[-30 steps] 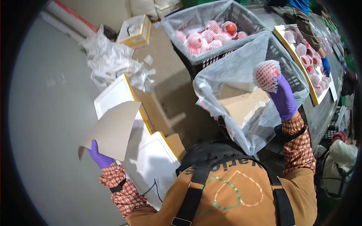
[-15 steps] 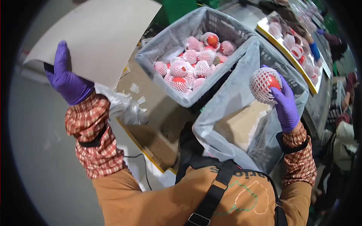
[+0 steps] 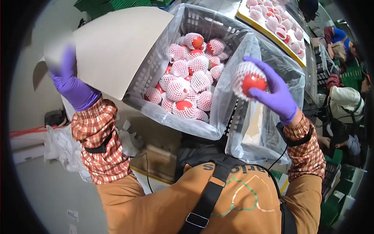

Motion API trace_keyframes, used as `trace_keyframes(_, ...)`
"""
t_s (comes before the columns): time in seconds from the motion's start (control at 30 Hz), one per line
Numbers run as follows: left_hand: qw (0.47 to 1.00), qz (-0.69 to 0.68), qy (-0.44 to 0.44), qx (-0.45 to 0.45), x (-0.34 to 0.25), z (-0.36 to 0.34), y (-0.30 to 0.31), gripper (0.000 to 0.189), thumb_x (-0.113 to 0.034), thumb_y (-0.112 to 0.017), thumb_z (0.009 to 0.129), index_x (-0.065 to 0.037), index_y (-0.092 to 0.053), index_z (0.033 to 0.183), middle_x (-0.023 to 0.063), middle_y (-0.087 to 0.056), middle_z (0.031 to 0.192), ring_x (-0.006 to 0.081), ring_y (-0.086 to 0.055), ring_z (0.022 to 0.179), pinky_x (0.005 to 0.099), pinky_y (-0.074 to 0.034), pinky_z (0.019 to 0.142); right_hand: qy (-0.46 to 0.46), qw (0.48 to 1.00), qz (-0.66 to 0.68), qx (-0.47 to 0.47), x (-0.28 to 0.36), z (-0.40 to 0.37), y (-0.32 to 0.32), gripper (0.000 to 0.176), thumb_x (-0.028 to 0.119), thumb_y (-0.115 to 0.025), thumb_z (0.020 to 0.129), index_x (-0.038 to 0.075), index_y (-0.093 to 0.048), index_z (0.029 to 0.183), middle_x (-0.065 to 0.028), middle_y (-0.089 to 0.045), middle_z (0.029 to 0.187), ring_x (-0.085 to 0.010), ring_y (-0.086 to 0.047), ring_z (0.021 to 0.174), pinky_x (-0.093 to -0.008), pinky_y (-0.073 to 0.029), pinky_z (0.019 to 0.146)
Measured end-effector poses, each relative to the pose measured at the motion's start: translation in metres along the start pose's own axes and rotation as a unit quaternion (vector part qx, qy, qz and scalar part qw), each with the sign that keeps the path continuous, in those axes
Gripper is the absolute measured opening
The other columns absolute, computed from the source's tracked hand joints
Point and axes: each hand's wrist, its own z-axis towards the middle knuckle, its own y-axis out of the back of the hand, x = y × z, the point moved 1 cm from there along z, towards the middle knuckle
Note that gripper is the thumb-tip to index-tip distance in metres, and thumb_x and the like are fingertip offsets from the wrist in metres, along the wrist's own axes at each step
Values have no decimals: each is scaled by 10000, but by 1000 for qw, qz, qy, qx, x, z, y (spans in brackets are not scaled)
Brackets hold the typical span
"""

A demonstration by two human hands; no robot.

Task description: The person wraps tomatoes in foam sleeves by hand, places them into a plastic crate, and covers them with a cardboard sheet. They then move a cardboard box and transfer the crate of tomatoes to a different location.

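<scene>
My left hand (image 3: 76, 87), in a purple glove, grips the edge of a large beige cardboard sheet (image 3: 117, 46); its fingertips are blurred. The sheet's far corner reaches over the left side of a lined crate (image 3: 183, 127). Inside that crate lie several red fruits in white foam nets (image 3: 177, 89). My right hand (image 3: 277, 95), gloved too, is closed around one red fruit in a foam net (image 3: 249, 80). It holds the fruit above a second lined crate (image 3: 269, 152), where a brown cardboard piece (image 3: 254, 126) shows.
Beyond the crates, a white tray with a yellow edge (image 3: 272, 39) holds more netted fruits. White crumpled plastic (image 3: 64, 150) lies on the floor at left. Other people (image 3: 344, 103) and green crates (image 3: 343, 202) are at the right. A black cable (image 3: 148, 171) runs near my body.
The view has shifted, and the crates appear larger. My right hand has moved left with the netted fruit, nearer the full crate. The cardboard sheet now overlaps that crate's left side.
</scene>
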Motion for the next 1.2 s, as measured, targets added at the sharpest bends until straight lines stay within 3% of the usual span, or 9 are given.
trace_keyframes(0.3, 999, 15, -24, 37, 11, 22, -39, 258, -60, -597, 907, 29, -566, 1147, 118, -612, 1072, 215, -627, 965, 348, -537, 830, 135, 938, -313, 60, -4, 12, -12, 647, 218, -705, 714, 114, -490, 1315, -155, -506, 1327, -356, -530, 1144, -403, -414, 998)
trace_keyframes(0.37, 947, 234, -196, 98, -11, 10, -49, 280, -31, -606, 898, 55, -572, 1162, 118, -592, 1113, 209, -624, 971, 334, -532, 858, 164, 925, -334, 75, -5, 12, -6, 613, 223, -695, 719, 111, -505, 1292, -147, -514, 1319, -360, -532, 1134, -393, -430, 968)
trace_keyframes(0.5, 987, 48, -92, 120, -11, 15, -72, 270, -6, -613, 883, 71, -607, 1142, 159, -558, 1186, 252, -615, 1028, 367, -535, 884, 191, 917, -345, 64, -24, 26, -23, 529, 235, -671, 745, 94, -528, 1235, -109, -549, 1256, -341, -564, 1032, -400, -462, 906)
trace_keyframes(0.53, 842, 322, -386, 193, -9, 21, -72, 261, 22, -597, 882, 74, -612, 1137, 167, -564, 1181, 265, -622, 1023, 369, -546, 880, 165, 910, -374, 69, -23, 29, -27, 520, 234, -684, 749, 88, -530, 1223, -98, -542, 1257, -333, -561, 1018, -417, -481, 872)
trace_keyframes(0.7, 993, -39, -49, 103, 22, 27, -110, 252, -42, -643, 868, 85, -635, 1086, 156, -582, 1152, 247, -633, 1008, 345, -541, 880, 120, 827, -549, -17, -18, 64, -6, 625, 228, -721, 730, 103, -486, 1295, -88, -458, 1370, -353, -516, 1133, -421, -467, 919)
trace_keyframes(0.87, 737, 350, -516, 262, 65, 89, -139, 408, -204, -746, 739, 34, -670, 1062, 138, -702, 1034, 245, -667, 974, 421, -421, 976, 181, 805, -528, -202, 43, 110, -4, 759, 222, -742, 729, 121, -393, 1396, -130, -378, 1441, -311, -444, 1261, -405, -381, 1011)
trace_keyframes(0.97, 813, 219, -470, 266, 82, 96, -190, 332, -144, -691, 789, 27, -670, 1073, 142, -690, 1055, 227, -648, 989, 398, -447, 948, 160, 819, -515, -196, 86, 134, -14, 914, 305, -770, 706, 133, -305, 1474, -219, -281, 1498, -408, -334, 1342, -445, -268, 1121)
trace_keyframes(1.03, 921, -148, 74, 353, 80, 88, -233, 236, -137, -610, 880, -7, -676, 1067, 77, -653, 1000, 181, -626, 960, 307, -496, 863, 181, 823, -474, -256, 93, 145, -5, 902, 294, -793, 680, 115, -350, 1445, -225, -322, 1468, -376, -330, 1354, -449, -295, 1105)
trace_keyframes(1.2, 688, -386, 343, 510, 61, 72, -301, 327, -228, -690, 852, -12, -571, 1067, 41, -616, 912, 155, -614, 892, 297, -498, 807, 255, 808, -354, -397, 103, 155, 33, 556, 189, -730, 756, 81, -568, 1277, -220, -545, 1266, -319, -546, 1191, -388, -443, 987)
